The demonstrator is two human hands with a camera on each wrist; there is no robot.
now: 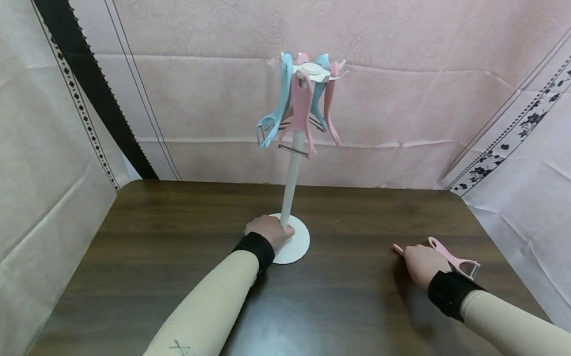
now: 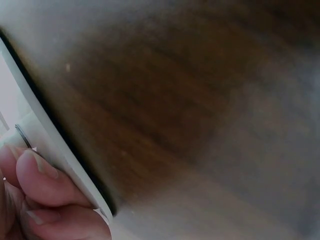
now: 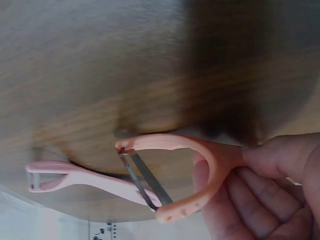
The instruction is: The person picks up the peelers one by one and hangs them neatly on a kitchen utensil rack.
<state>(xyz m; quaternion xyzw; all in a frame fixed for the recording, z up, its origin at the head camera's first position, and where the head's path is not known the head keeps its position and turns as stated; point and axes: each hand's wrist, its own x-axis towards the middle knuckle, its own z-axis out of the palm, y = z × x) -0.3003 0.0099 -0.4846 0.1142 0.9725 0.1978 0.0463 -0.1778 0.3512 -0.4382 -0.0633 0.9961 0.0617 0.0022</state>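
A white stand (image 1: 292,177) rises from a round base (image 1: 295,245), with several blue and pink peelers hanging from its top hooks, among them a pink peeler (image 1: 301,104) and a blue peeler (image 1: 282,97). My left hand (image 1: 266,231) grips the stand low down, thumb at the foot of the pole; its curled fingers (image 2: 50,185) show at the base's edge in the left wrist view. My right hand (image 1: 425,265) pinches a peach-orange Y-shaped peeler (image 3: 212,160) by its handle, blade end outward. Beside that hand a light pink peeler (image 3: 95,181) lies on the table.
The brown wooden table (image 1: 179,259) has rounded far corners. Pale patterned cloth (image 1: 215,104) hangs behind it and on both sides. A black strip (image 1: 92,82) runs down the cloth at the back left.
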